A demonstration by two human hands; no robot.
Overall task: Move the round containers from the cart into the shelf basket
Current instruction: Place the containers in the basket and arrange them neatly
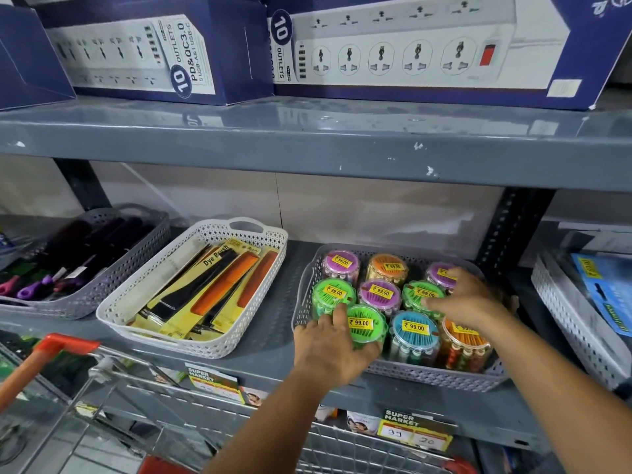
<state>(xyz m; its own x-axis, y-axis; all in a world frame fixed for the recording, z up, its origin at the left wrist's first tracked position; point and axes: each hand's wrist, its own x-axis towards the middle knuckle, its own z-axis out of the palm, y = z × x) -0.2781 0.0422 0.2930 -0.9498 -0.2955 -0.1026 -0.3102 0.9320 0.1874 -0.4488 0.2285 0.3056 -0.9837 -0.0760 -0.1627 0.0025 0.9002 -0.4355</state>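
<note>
A grey shelf basket (427, 375) holds several round clear containers with coloured lids and yellow price stickers. My left hand (337, 350) is wrapped around the green-lidded container (364, 325) at the basket's front left corner. My right hand (468, 302) lies palm down with its fingers spread over the right side of the basket. Its fingertips touch another green-lidded container (422, 292) and it partly covers a purple-lidded one (441, 273). A blue-lidded container (413, 328) and an orange-lidded one (461, 340) stand in the front row. The wire cart (136, 388) with its orange handle is at the lower left.
A white basket (113, 311) of combs and a grey basket (102, 289) of brushes sit to the left on the same shelf. Another white basket (578, 333) stands at the right. Boxed power strips (410, 46) fill the shelf above, which overhangs the baskets.
</note>
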